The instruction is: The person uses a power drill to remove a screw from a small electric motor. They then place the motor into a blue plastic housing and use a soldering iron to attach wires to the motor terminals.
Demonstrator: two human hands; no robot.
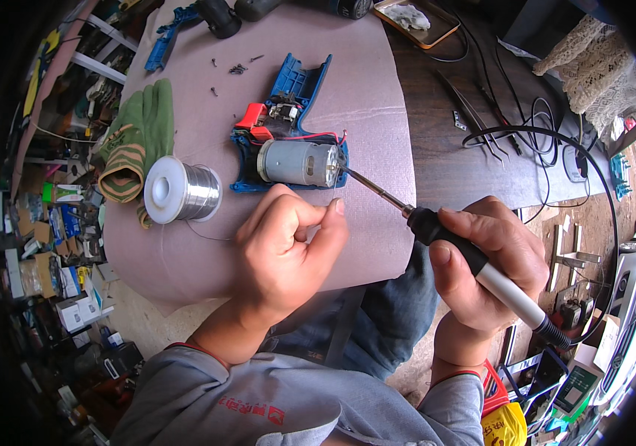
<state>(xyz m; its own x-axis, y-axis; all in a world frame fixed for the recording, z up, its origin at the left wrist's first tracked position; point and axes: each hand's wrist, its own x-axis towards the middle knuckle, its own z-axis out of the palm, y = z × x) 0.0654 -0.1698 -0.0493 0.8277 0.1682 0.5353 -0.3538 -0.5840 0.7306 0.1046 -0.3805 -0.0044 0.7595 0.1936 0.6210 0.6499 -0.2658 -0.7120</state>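
Observation:
A silver DC motor (298, 163) lies in the open blue housing half (287, 75) of a power tool, beside a red trigger switch (253, 118) and a red wire (318, 135). My right hand (488, 262) grips a soldering iron (454, 242), whose tip meets the motor's right end near its terminal. Between thumb and forefinger, my left hand (295, 240) pinches thin solder wire that rises to the same end. The wire trails back to a solder spool (183, 190) on the left. Whether solder is melting there I cannot tell.
A green work glove (148, 120) lies behind the spool. Several screws (237, 69) and another blue housing piece (164, 44) are farther back. To the right are tweezers (477, 120), black cables (541, 131) and a metal tray (446, 33); the iron's cord (602, 167) arcs over that side.

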